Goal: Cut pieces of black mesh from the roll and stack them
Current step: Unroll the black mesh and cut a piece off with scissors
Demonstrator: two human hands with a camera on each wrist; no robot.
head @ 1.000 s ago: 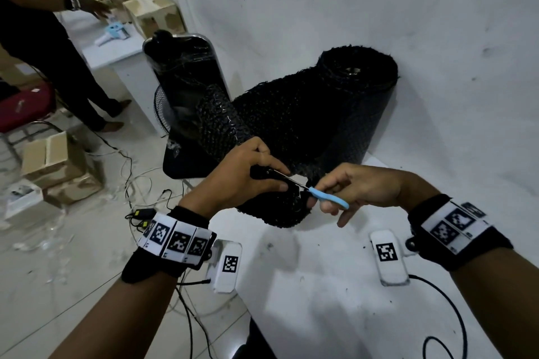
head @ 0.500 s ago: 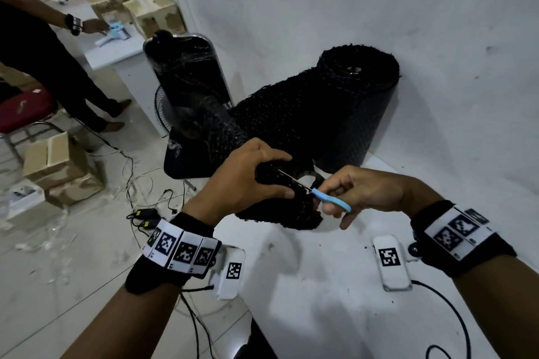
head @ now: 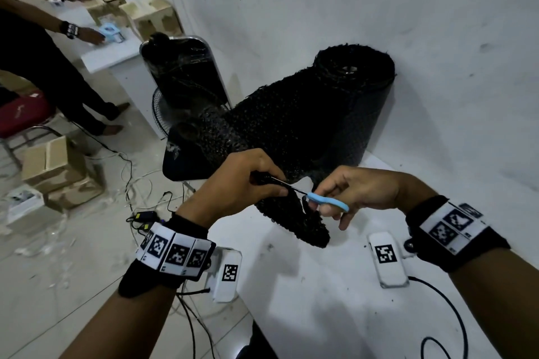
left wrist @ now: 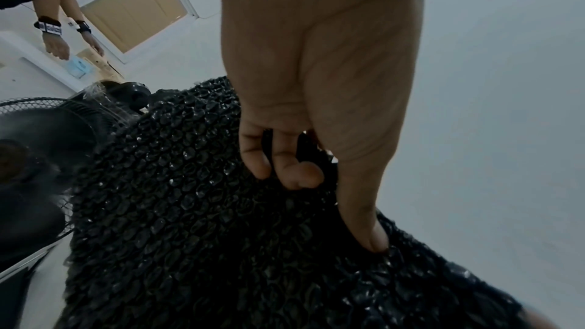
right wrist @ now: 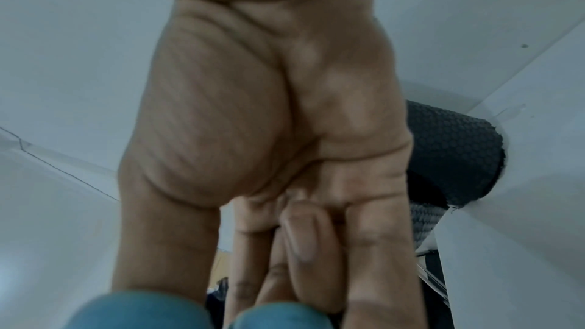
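Black mesh (head: pixel 291 125) knobbly, left hand (head: pixel 242 183) grip pinching it, right hand (head: pixel 358 189) gripping scissors (head: pixel 326 201)

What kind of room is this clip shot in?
Probably a bare workroom or makeshift packing space, not a home. Cardboard boxes and loose cables lie on the tiled floor, a second person works at another white table, and a big mesh roll leans on the wall.

A white desk (head: pixel 335 300) is standing against the wall. A big roll of black mesh (head: pixel 358 102) is standing on it at the back, and its loose end (head: pixel 294 218) is lying on the desk top. A thin black cable (head: pixel 455 309) is lying near the front.
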